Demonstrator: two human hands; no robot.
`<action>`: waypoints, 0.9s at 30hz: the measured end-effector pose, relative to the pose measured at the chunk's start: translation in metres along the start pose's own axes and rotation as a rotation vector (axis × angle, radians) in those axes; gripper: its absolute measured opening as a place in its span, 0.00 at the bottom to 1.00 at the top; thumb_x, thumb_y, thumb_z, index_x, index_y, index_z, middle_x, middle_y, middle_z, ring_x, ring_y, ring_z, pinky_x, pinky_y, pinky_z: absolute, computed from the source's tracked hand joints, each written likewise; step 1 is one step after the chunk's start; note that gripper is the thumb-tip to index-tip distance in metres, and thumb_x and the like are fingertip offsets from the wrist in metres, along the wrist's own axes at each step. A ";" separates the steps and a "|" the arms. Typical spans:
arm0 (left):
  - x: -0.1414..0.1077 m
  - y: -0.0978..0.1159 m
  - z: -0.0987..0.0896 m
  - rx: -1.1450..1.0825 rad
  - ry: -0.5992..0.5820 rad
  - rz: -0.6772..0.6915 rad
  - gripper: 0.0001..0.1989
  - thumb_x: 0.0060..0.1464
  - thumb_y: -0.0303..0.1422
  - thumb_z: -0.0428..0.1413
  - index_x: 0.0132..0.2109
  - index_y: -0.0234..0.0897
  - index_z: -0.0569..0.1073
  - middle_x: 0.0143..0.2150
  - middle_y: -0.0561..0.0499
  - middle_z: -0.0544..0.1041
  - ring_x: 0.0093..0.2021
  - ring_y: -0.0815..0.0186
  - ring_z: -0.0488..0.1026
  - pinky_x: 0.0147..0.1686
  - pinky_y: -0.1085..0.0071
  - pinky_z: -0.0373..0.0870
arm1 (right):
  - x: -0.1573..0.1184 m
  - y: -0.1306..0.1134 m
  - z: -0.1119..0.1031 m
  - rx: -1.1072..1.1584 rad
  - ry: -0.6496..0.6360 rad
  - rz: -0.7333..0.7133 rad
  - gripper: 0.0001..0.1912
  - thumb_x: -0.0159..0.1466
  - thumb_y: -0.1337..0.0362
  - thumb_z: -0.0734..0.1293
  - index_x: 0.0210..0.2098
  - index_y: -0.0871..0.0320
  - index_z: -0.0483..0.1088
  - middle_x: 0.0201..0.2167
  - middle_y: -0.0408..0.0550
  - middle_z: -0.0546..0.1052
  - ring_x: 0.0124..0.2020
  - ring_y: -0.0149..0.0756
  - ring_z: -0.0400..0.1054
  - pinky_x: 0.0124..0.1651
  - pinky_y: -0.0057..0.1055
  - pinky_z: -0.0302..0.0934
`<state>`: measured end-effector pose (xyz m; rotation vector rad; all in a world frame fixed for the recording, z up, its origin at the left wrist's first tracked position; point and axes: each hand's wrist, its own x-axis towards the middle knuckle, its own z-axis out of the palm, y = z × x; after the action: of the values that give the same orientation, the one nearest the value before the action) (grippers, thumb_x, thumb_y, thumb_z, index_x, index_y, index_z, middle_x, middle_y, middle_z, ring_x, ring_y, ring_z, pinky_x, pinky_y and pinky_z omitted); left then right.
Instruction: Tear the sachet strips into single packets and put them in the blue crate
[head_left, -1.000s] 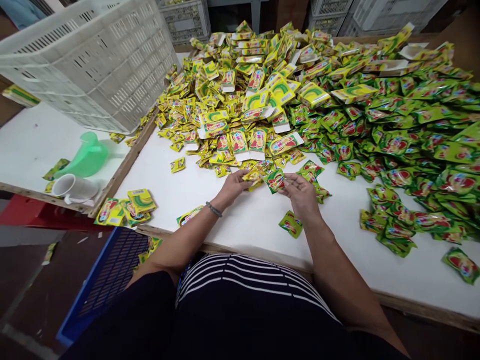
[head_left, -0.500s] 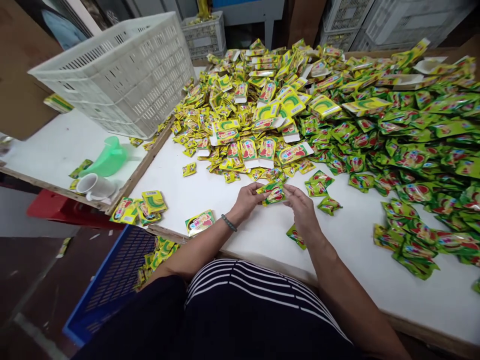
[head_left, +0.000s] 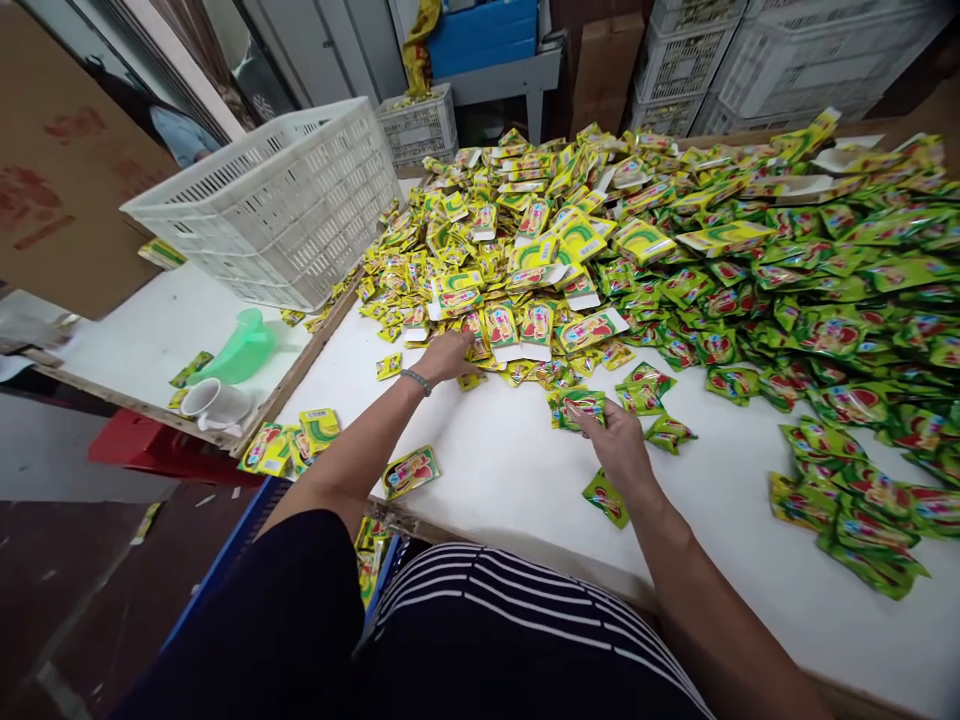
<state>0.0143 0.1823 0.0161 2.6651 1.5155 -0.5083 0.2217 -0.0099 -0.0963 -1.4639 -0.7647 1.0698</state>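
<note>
My right hand point(head_left: 621, 438) is closed on a green candy packet point(head_left: 577, 409) with red fruit pictures, pinched between thumb and fingers just over the white table. My left hand point(head_left: 448, 356), wearing a beaded bracelet, reaches to the front of the heap. Its fingers are stretched out and touch a small yellow box point(head_left: 473, 328); their tips are partly hidden. Beside it stand more yellow boxes point(head_left: 501, 325) with white flaps open. Loose green packets point(head_left: 646, 388) lie near my right hand, and another green packet point(head_left: 606, 498) is below it. A flat yellow-green box point(head_left: 412, 471) lies by the front edge.
Heaped green packets point(head_left: 832, 335) spread over the right side. On the left side table are a white crate point(head_left: 300, 220), a green scoop point(head_left: 241, 350) and a white mug point(head_left: 216, 402). Several yellow boxes point(head_left: 319, 428) sit at the corner, above a blue crate point(head_left: 225, 565).
My left hand has let go of the green packet and moved left and forward to the yellow boxes. My right hand keeps the packet. The view has shifted slightly.
</note>
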 end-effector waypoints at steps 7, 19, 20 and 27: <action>-0.004 0.011 0.002 -0.084 0.224 -0.057 0.20 0.59 0.33 0.51 0.58 0.33 0.66 0.41 0.42 0.79 0.42 0.57 0.75 0.39 0.68 0.64 | -0.002 -0.011 -0.005 -0.087 0.092 -0.035 0.19 0.54 0.47 0.70 0.24 0.56 0.67 0.22 0.40 0.71 0.27 0.34 0.62 0.33 0.33 0.58; -0.062 0.084 0.058 -0.841 0.198 0.010 0.13 0.57 0.39 0.56 0.45 0.35 0.71 0.26 0.55 0.69 0.27 0.69 0.64 0.28 0.73 0.56 | 0.002 -0.016 -0.008 -0.080 0.115 -0.107 0.19 0.54 0.48 0.71 0.22 0.54 0.63 0.20 0.39 0.68 0.26 0.34 0.60 0.34 0.34 0.59; -0.062 0.087 0.063 -0.934 0.200 -0.004 0.15 0.54 0.40 0.59 0.45 0.35 0.71 0.26 0.56 0.68 0.27 0.70 0.64 0.28 0.74 0.56 | 0.002 -0.015 -0.008 -0.083 0.095 -0.091 0.19 0.54 0.48 0.71 0.23 0.55 0.64 0.21 0.39 0.68 0.26 0.33 0.60 0.34 0.34 0.59; -0.080 0.094 0.064 -1.201 0.035 0.015 0.19 0.48 0.42 0.64 0.43 0.34 0.74 0.25 0.56 0.73 0.27 0.70 0.68 0.27 0.75 0.59 | -0.001 -0.020 -0.004 0.086 0.115 -0.139 0.18 0.55 0.48 0.71 0.29 0.57 0.70 0.27 0.43 0.75 0.30 0.36 0.67 0.36 0.33 0.63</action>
<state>0.0385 0.0543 -0.0327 1.7085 1.1864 0.3756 0.2270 -0.0084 -0.0770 -1.3666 -0.7194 0.8942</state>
